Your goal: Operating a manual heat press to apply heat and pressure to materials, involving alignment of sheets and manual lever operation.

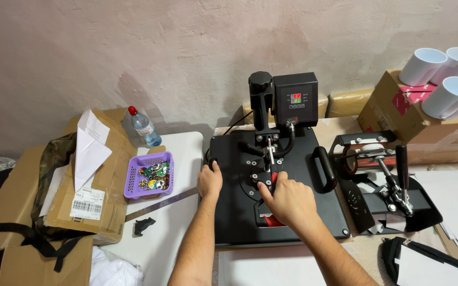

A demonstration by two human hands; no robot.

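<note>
Black metal fills the middle of the view: a flat heat press [276,185] sits on the table, with its control box [294,99] standing upright at the back, where a small display shows red and green lights. The left hand [210,180] rests on the left edge of the upper plate, its fingers curled around the side handle [211,163], so it is closed on it. The right hand [285,200] lies on the centre of the plate with the index finger stretched toward the bolts; the other fingers are bent over a red part [272,221], but I cannot tell if they really grasp it. Just right of the press stands a mug press [382,175] with a long lever. Behind it a brown cardboard box [398,114] carries a pink-red label on its top, and four white mugs [443,79] lie on this box. On the left side a purple plastic basket [150,175] holds colourful round badges, a water bottle [144,126] with a red cap stands near the wall, and an open cardboard carton [88,196] shows a white rectangular shipping label on its flap. A metal ruler [160,204] lies between the basket and the press.
</note>
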